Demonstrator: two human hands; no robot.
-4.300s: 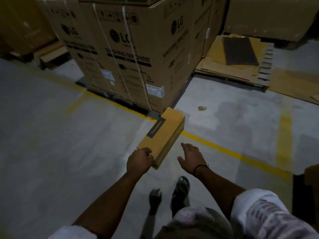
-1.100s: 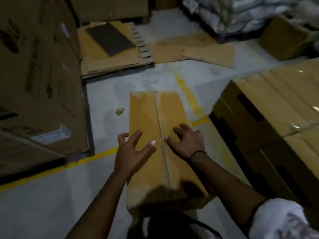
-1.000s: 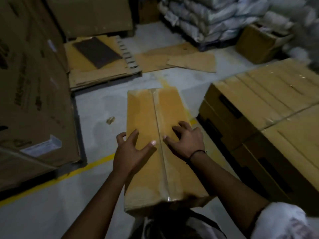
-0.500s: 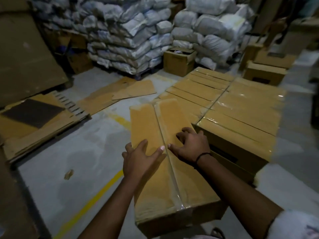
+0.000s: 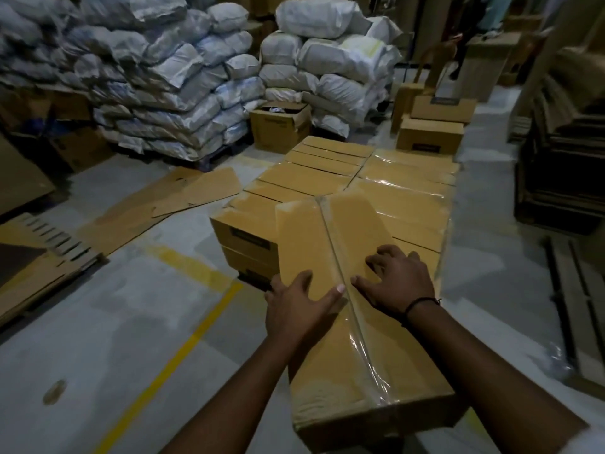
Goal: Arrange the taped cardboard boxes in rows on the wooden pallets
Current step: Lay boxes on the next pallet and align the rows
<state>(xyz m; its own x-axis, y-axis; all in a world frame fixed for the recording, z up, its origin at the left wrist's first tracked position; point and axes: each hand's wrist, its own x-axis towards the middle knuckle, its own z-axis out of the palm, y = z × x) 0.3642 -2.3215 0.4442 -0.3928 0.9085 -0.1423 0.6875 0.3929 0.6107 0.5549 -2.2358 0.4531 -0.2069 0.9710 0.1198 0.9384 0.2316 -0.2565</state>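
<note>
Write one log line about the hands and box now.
left hand: flat on taped box top | right hand: fingers arched on top | box: not yet placed | ahead: stacked boxes

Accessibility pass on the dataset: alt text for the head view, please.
A person's left hand and right hand rest on top of a long taped cardboard box, its far end pointing toward a stack of matching boxes laid in rows. Piled white sacks stand behind, and a yellow line crosses the concrete floor.
</note>
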